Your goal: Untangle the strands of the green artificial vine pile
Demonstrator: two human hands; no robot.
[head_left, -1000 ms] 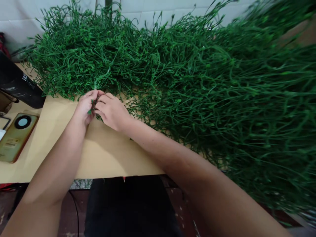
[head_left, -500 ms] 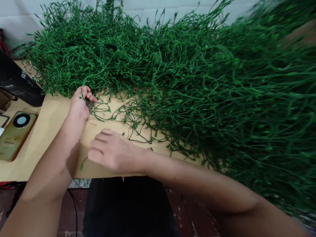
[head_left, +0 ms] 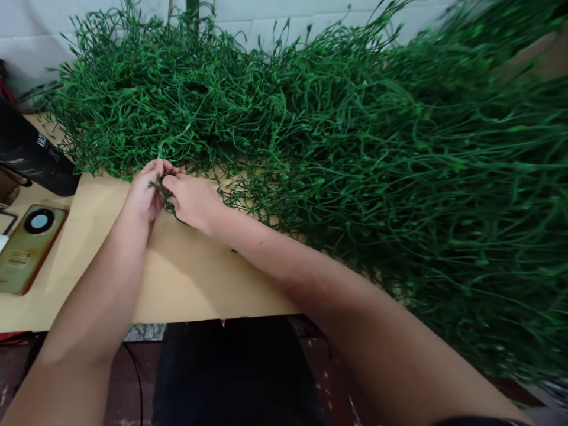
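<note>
My left hand [head_left: 145,192] rests over the tan tabletop [head_left: 186,278], at the near edge of a big heap of thin green plant stems [head_left: 248,100]. Its fingers are pinched together around a few green stems [head_left: 165,194] with small forked tips. Right against it is my right hand [head_left: 195,198], its thumb and fingers closed on the same stems. Both sets of fingertips meet and partly hide one another. Whether the stems are real or plastic cannot be made out.
A black bottle [head_left: 39,154] lies tilted at the left, and a phone with a round camera ring [head_left: 26,251] lies nearer. The heap spreads along the white wall [head_left: 284,23] and over the right side. A blurred shape, possibly another person's arm [head_left: 539,56], shows top right.
My right hand has moved up and left from the table's near side to meet my left hand, and now grips stems there. My left hand has barely moved.
</note>
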